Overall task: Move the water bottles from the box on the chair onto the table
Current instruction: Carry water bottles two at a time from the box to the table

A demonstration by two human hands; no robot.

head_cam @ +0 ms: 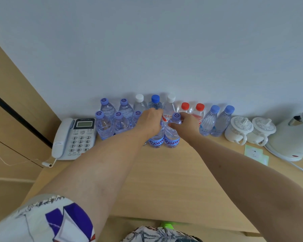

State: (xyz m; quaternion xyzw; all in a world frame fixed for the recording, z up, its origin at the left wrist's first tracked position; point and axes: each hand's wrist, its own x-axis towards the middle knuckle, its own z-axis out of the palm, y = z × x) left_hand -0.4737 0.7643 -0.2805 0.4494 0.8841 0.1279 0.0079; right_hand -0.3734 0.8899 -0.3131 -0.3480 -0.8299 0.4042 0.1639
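Note:
Two clear water bottles with blue labels stand side by side on the wooden table (164,180). My left hand (150,122) wraps the top of the left bottle (156,138), hiding its cap. My right hand (186,124) grips the neck of the right bottle (172,138), whose purple cap shows. Behind them, several more bottles (124,109) with purple, white, blue and red caps stand in rows against the wall. The box and chair are out of view.
A white desk phone (73,138) sits at the left of the table. Two white lidded cups (240,128) and a white kettle (294,135) stand at the right, with a small green card (254,152) in front. The table's front edge runs below my arms.

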